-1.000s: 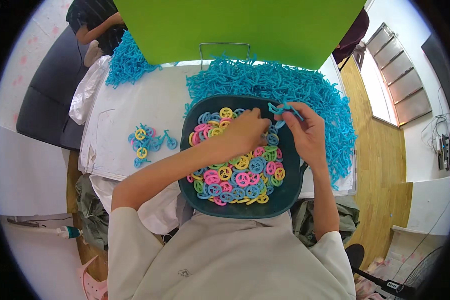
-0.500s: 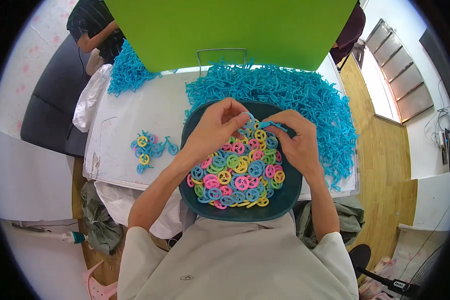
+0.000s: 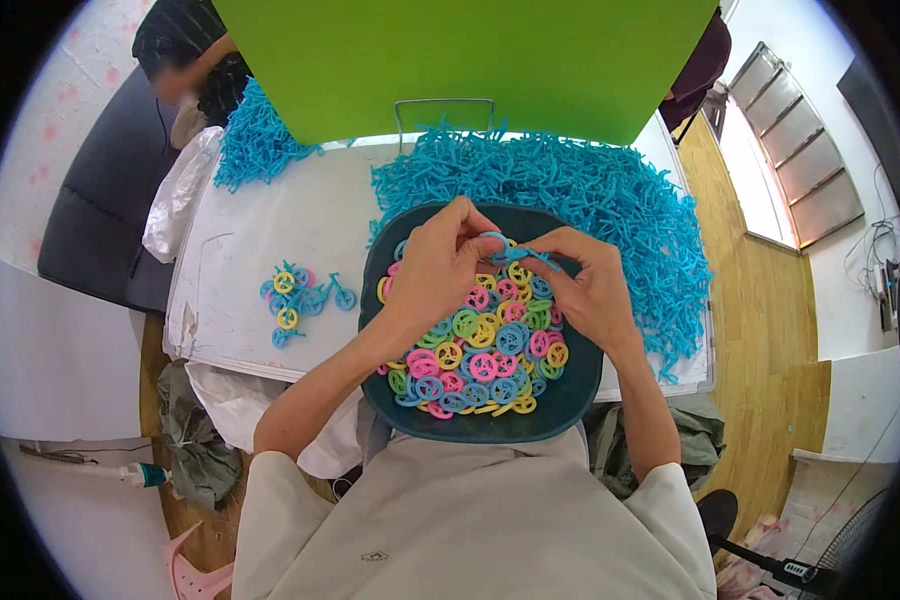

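Above a dark green tub on my lap, both my hands meet over a small toy bicycle. My left hand pinches a light blue toy wheel between thumb and fingers. In my right hand a blue plastic toy bike frame is gripped, its end against the wheel. Fingers partly hide where the two pieces meet. Beneath them the tub holds many toy wheels in pink, yellow, green and blue.
A wide heap of blue bike frames lies on the white table beyond the tub. Several assembled toy bikes rest at left. A green board stands across the back. Another person's arm shows near a second blue heap.
My hands have drawn together, and the frame's end now meets the wheel, where a gap showed before. The other person's arm at the far left has shifted.
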Available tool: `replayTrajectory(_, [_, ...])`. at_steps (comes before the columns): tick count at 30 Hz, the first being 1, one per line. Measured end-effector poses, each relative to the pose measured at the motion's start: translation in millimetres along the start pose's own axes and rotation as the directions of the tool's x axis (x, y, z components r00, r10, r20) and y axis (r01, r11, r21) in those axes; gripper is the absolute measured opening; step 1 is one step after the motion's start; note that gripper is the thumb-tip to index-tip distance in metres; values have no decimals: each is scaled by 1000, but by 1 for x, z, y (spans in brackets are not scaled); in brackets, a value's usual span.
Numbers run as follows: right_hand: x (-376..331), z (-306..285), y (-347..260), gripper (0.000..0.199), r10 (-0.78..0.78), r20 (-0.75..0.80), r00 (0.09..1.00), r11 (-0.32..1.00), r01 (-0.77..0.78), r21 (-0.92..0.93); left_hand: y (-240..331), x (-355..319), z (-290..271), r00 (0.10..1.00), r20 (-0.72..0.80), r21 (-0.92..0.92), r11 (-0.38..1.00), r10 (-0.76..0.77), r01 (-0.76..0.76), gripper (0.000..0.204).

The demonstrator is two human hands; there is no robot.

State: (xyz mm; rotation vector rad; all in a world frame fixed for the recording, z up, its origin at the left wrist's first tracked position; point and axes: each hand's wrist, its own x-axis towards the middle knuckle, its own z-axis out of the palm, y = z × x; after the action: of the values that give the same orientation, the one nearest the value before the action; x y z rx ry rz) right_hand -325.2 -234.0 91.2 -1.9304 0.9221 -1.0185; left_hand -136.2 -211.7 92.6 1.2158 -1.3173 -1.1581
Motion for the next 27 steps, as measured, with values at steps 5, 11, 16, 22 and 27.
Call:
replayTrajectory(5, [4,7,3,12,192,10,981,946,-188,263,11,-3,1,993,-38,15,994,109,-108,8])
replayTrajectory(11, [3,5,-1,18,332,202,921,652,-379,656,21,-16,6,981,-73,-96,978,181,-188,17])
replayTrajectory(16, [3,8,3,20,319,248,915,576,-395,716,25,-23,12,972,-96,-50,975,213,-218,18])
replayTrajectory(22, [1,15,-1,23,429,155,890,555,-395,732,20,-21,13,975,-88,-67,976,203,-209,19])
replayTrajectory(27, [-3,16,-2,23,304,-12,953,818,-254,517,21,-20,13,986,-79,-72,985,148,-154,18])
